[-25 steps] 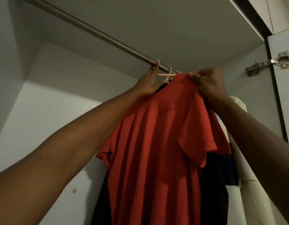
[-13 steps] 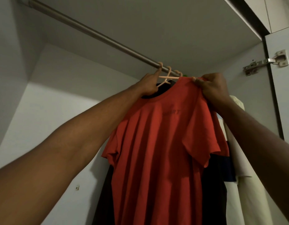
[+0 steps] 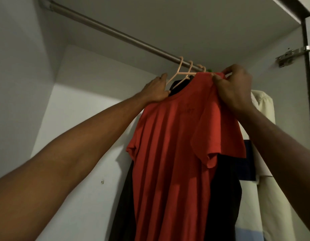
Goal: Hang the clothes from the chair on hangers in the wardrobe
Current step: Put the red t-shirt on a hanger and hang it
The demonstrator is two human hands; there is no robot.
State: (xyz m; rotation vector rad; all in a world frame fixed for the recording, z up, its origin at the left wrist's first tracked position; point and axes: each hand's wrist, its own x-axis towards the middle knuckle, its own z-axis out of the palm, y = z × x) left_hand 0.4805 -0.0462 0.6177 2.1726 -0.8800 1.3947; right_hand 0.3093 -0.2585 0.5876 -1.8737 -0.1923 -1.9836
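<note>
A red T-shirt [image 3: 170,153] hangs on a pale pink hanger [image 3: 178,70] whose hook sits over the metal wardrobe rail [image 3: 116,33]. My left hand [image 3: 157,90] grips the shirt's left shoulder together with the hanger's left arm. My right hand [image 3: 232,86] pinches the shirt's right shoulder near the collar. A second pink hanger [image 3: 190,69] behind it carries a black garment [image 3: 224,197].
A cream garment [image 3: 265,119] and a dark blue one [image 3: 249,160] hang further right on the rail. The wardrobe's white back wall [image 3: 77,127] is on the left. A door hinge [image 3: 290,55] and door edge are at the upper right.
The view has shifted so the rail and hangers show more fully. My left hand has slid down from the hook to the hanger's arm and shirt shoulder. My right hand keeps its pinch.
</note>
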